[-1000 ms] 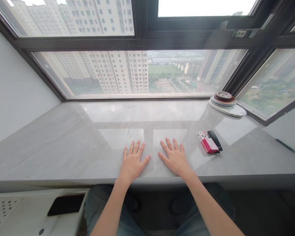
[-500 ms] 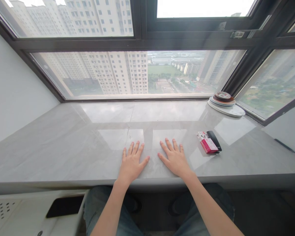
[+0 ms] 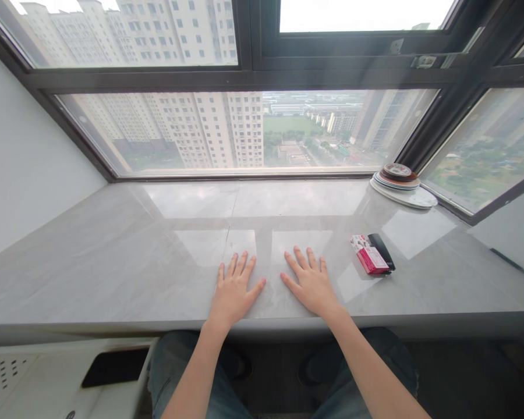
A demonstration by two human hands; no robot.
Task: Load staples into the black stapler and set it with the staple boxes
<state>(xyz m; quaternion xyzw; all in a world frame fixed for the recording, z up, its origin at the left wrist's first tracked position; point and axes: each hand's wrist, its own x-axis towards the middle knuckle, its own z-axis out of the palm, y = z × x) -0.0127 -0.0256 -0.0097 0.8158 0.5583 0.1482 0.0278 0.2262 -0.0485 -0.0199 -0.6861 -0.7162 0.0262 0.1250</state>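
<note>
My left hand (image 3: 234,292) lies palm down on the grey marbled sill (image 3: 113,262), fingers spread, with nothing held. To its right my right hand (image 3: 311,282) rests flat in the same way, open, the two thumbs pointing toward each other with a gap between. Nearest to my right hand is a pink and white box (image 3: 372,259), lying on the sill to the right. A black object (image 3: 381,250) lies against the box's right side.
A stack of round plates or coasters (image 3: 398,177) sits in the far right corner by the window frame (image 3: 253,78). Walls flank the sill. Below its front edge at left is a white surface with a dark rectangle (image 3: 116,368). My knees are under the edge.
</note>
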